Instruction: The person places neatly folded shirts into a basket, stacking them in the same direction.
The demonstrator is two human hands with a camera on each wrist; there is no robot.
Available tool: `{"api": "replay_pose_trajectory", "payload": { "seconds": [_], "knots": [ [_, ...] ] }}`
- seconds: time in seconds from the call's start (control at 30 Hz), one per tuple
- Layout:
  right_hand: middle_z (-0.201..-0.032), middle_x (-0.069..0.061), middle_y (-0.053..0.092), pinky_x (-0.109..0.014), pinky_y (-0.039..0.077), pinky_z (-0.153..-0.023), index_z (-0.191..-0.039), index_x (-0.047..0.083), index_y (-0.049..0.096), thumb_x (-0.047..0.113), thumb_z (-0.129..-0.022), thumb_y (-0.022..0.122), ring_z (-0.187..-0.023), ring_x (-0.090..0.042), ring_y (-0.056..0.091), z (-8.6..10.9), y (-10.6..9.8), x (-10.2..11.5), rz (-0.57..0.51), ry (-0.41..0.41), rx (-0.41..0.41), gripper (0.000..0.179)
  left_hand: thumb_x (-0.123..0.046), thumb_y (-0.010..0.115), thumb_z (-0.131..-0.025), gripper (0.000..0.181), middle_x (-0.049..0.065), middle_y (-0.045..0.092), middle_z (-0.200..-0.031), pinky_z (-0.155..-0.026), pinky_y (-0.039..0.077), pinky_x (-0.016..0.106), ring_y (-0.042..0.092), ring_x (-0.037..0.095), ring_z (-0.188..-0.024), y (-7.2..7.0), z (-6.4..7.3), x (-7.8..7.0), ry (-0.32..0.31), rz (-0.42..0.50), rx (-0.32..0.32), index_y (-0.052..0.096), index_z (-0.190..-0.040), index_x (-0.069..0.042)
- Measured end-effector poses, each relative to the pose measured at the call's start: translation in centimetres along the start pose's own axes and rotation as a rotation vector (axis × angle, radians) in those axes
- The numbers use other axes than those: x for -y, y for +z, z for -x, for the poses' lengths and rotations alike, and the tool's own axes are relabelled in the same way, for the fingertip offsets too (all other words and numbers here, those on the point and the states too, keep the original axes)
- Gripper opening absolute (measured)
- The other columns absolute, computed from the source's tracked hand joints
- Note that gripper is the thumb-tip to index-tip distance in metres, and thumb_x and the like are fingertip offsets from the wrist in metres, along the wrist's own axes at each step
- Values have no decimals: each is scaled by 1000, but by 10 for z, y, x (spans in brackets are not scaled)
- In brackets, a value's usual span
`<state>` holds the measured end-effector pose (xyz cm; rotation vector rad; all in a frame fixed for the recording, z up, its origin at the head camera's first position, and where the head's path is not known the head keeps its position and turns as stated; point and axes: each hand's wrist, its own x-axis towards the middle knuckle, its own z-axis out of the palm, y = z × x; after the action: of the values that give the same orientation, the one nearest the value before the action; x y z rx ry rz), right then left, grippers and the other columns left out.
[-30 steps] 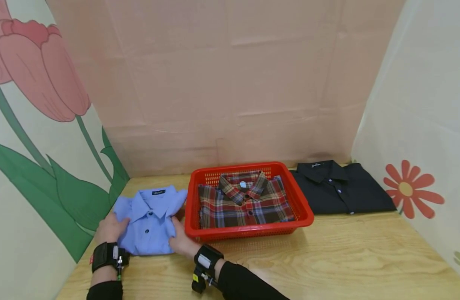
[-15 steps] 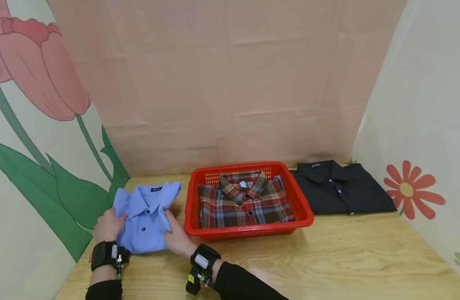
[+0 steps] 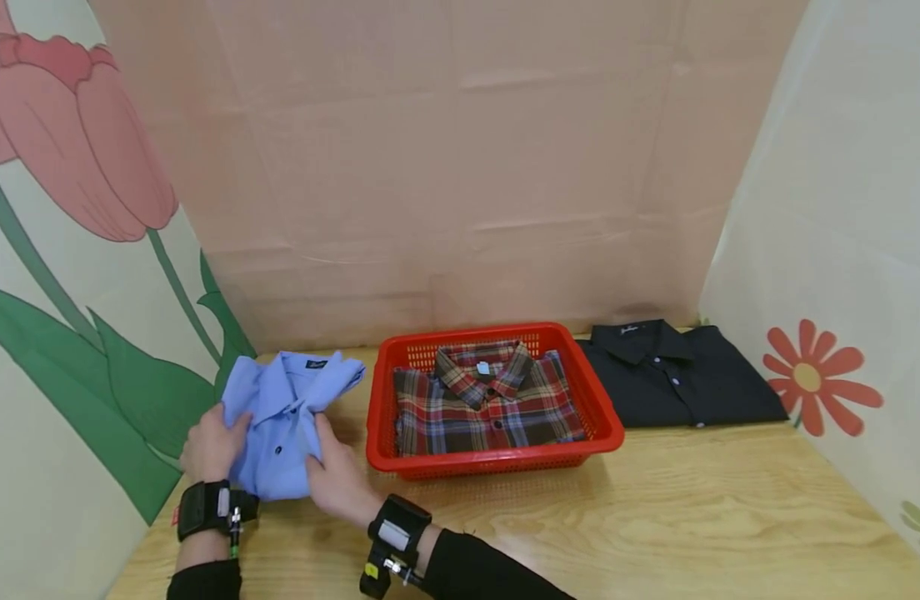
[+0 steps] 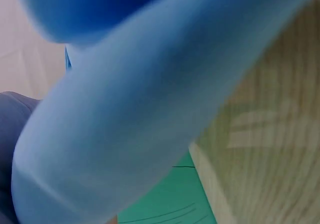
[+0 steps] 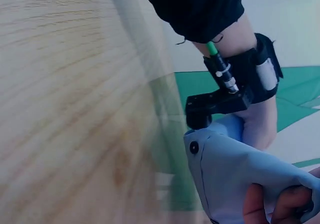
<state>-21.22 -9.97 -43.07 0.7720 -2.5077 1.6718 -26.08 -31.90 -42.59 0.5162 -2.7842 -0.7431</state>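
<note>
A folded light-blue shirt with a collar and dark buttons is held between both hands at the left of the table. At its left side, my left hand grips the edge with the thumb on top. My right hand grips the right side, where the cloth bunches and folds inward. Blurred blue cloth fills most of the left wrist view, standing off the tabletop. In the right wrist view, curled fingers press into the shirt near a button.
Right of the blue shirt stands a red plastic basket with a folded plaid shirt inside. A folded black shirt lies beyond it at the right. Patterned walls border the wooden table at the left, back and right.
Both hands have drawn closer together, the right one moving left. The blue shirt has been squeezed narrower and its right side has folded up. Basket and other shirts have stayed put.
</note>
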Motion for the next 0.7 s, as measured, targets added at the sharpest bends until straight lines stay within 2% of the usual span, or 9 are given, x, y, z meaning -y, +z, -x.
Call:
{"api": "replay_pose_trajectory", "payload": {
  "seconds": [0.1,0.2,0.43,0.53,0.6,0.7],
  "knots": [
    [-145,-14,41,-37,42,-101,-150,11,21,8,-97,45,-126,-16,40,-1,-2,5,11,-60,-18,58,-43,46,-96,62,43,45,-123,-70,43,66,46,60,-101,-2,0,-2,9,17,-24,41,-132,7],
    [-147,-15,37,-38,40,-103,-150,9,19,6,-96,44,-128,-16,37,-4,-8,9,-12,-84,-25,59,-44,46,-96,62,43,46,-123,-70,42,67,46,60,-101,-3,0,-5,24,26,-50,42,-131,8],
    [-152,-10,30,-39,39,-104,-152,15,15,10,-96,44,-127,-12,36,-7,-26,17,-81,-12,-17,63,-44,46,-96,61,43,48,-120,-69,41,67,47,60,-100,-5,2,-14,58,61,-89,45,-126,8],
    [-153,-7,27,-40,35,-107,-152,16,13,10,-96,44,-129,-11,32,-10,-35,20,-121,-5,-25,64,-44,47,-96,56,41,51,-114,-65,41,65,48,59,-97,-5,5,-17,69,85,-115,49,-118,7],
    [-153,-7,26,-40,33,-108,-152,16,14,8,-95,44,-131,-11,30,-11,-41,21,-145,0,-30,65,-43,48,-95,52,39,53,-109,-62,40,63,50,58,-94,-6,6,-20,82,101,-135,50,-112,6],
    [-151,-8,30,-42,35,-106,-152,16,16,6,-93,45,-128,-11,34,-13,-51,23,-151,17,-33,66,-41,49,-95,48,38,54,-105,-61,40,63,52,57,-92,-7,7,-25,103,117,-156,51,-108,5]
  ]
}}
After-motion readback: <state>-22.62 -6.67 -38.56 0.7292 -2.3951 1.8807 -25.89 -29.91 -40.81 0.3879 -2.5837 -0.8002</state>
